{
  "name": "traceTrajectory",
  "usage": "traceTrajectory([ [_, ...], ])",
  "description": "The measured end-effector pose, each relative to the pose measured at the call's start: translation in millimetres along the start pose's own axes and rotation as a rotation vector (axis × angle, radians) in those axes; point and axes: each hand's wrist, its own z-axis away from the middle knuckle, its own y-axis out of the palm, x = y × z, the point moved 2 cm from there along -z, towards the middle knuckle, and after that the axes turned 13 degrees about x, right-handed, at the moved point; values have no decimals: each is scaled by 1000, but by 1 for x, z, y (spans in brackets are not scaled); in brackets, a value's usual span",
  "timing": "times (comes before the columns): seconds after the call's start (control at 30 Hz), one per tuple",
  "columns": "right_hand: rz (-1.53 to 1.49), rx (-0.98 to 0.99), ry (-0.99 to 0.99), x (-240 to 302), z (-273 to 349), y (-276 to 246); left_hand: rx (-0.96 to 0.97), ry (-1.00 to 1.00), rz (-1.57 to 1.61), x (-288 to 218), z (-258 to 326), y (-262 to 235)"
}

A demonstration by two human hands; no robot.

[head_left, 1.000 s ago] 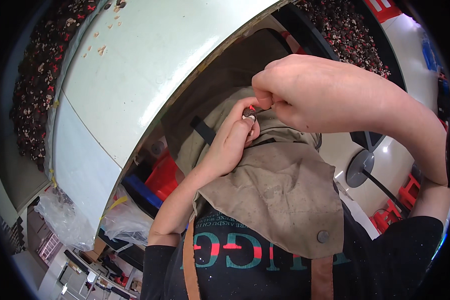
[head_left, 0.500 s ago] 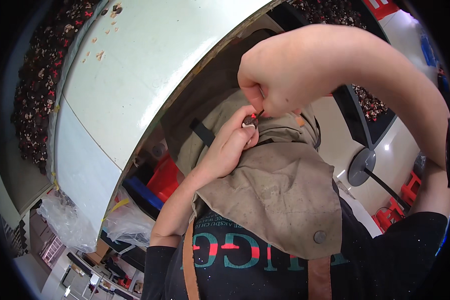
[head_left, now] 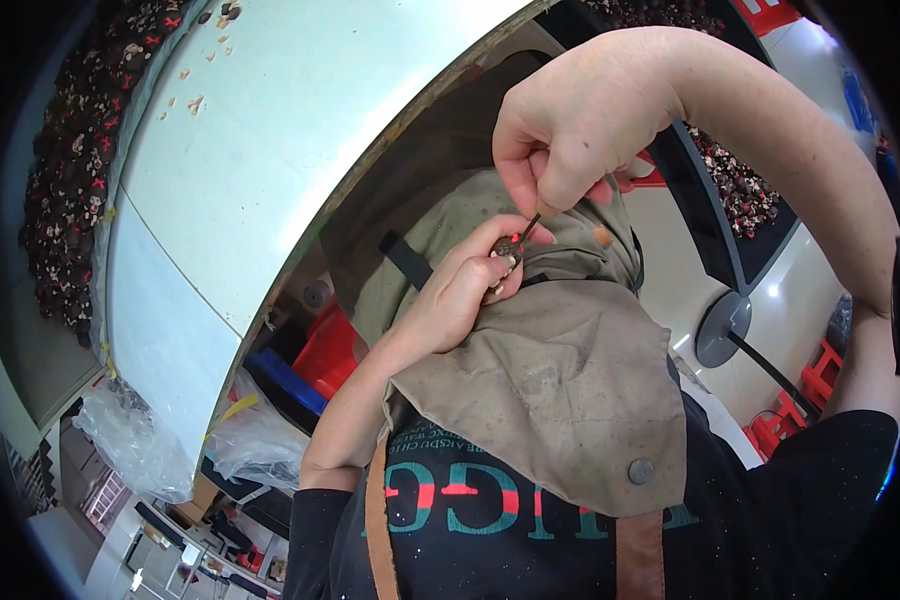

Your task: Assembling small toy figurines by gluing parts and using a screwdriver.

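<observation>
My left hand (head_left: 460, 290) is closed round a small dark brown figure (head_left: 507, 246) with a red bit on top and a pale patch, held over my lap. Its lower part is hidden by my fingers. Above it, my right hand (head_left: 585, 135) pinches a thin dark strip (head_left: 532, 228) between thumb and fingertips. The strip runs down at a slant to the top of the figure; whether it is joined there or only touches is too small to tell. A brown apron (head_left: 545, 380) lies beneath both hands.
A pale tabletop (head_left: 270, 130) curves along the left, with small tan scraps (head_left: 195, 105) on it. Heaped dark pieces with red bows (head_left: 75, 190) lie beyond its far-left side. A black tray (head_left: 735, 190) of similar pieces stands at right, near a round grey base (head_left: 722, 330).
My right hand has risen away from the figure, and more of the thin dark strip shows between them. My left hand has stayed nearly in place, with the figure slightly turned.
</observation>
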Motion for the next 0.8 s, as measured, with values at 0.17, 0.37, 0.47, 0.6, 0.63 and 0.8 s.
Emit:
traceTrajectory([
  [0.17, 10, -229, -123, -13, -5, 10, -101, 37, 23, 2, 3, -6],
  [0.37, 56, -845, -384, -8, -20, 76, -248, 175, 247, 8, 7, -23],
  [0.47, -96, -904, -331, -9, -32, 100, -286, 184, 212, 5, 8, -26],
  [0.6, -263, -981, -401, -9, -34, 112, -375, 178, 193, 4, 7, -25],
  [0.63, -285, -984, -410, -9, -35, 113, -390, 178, 173, 2, 6, -24],
  [0.8, -300, -1010, -430, -6, -39, 116, -395, 188, 120, -1, 8, -20],
])
